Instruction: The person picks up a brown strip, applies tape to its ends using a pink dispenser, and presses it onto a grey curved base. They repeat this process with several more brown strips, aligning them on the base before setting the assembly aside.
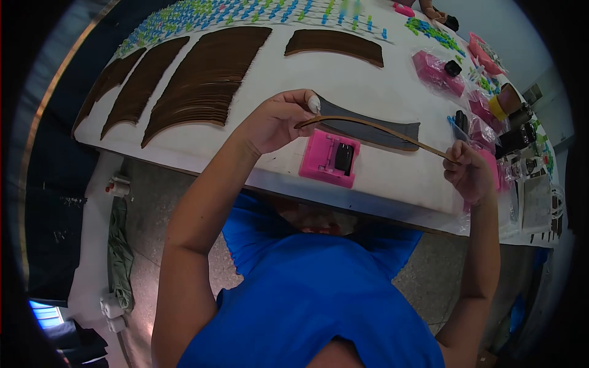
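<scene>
A thin, arched brown strip [377, 126] is held up above the table edge, spanning both hands. My left hand [279, 122] pinches its left end; something whitish covers one of that hand's fingertips. At the strip's right end, the fingers of my right hand [471, 172] are closed on it. Behind the strip a dark grey curved piece [399, 137] lies flat on the table. Just below the strip sits a pink holder [315, 164] with a black roller-like part [344, 157] in it.
Overlapping brown strips [208, 73] fan out on the white table [264, 172], with another brown group [334, 46] behind. Rows of blue and green pieces [233, 13] cover the back. Pink boxes [438, 70] and dark rolls [515, 138] crowd the right. Another person's hand [432, 11] shows at the far edge.
</scene>
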`<move>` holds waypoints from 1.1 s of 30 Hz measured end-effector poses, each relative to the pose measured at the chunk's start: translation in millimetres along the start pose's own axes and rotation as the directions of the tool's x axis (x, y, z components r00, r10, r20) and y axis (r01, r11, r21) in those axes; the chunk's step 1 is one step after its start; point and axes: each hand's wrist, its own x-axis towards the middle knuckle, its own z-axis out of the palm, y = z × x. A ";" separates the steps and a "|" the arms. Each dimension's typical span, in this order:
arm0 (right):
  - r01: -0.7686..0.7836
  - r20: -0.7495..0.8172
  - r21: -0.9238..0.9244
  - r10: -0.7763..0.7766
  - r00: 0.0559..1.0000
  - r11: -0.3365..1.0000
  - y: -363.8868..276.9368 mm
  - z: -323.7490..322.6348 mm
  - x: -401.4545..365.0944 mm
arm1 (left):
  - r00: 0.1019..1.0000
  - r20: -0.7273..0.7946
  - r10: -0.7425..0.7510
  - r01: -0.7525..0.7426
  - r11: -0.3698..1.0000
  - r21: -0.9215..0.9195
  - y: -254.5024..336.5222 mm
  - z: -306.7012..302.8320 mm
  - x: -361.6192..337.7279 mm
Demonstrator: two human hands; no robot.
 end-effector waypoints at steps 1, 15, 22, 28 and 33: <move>0.012 -0.031 0.033 -0.011 0.999 0.999 5.0 5.7 -1.2 | 1.000 0.012 -0.002 0.002 1.000 -0.021 -0.2 -1.2 0.5; 0.103 -0.202 -0.390 -0.194 0.960 0.915 10.1 -12.3 -12.5 | 0.999 -0.019 0.025 -0.010 0.823 0.567 12.8 21.5 -2.1; 0.167 -0.045 -0.901 -0.470 0.881 0.400 16.7 -7.7 -24.7 | 0.926 0.266 0.267 -0.270 -0.025 0.963 -3.6 43.1 -2.7; 0.158 0.150 -0.987 -0.546 0.824 -0.032 27.3 1.5 -28.0 | 0.807 0.539 0.240 -0.421 -0.407 0.811 -23.6 44.4 3.0; 0.139 0.168 -0.986 -0.552 0.817 -0.093 31.9 6.7 -29.8 | 0.810 0.542 0.223 -0.409 -0.447 0.795 -31.9 41.4 4.9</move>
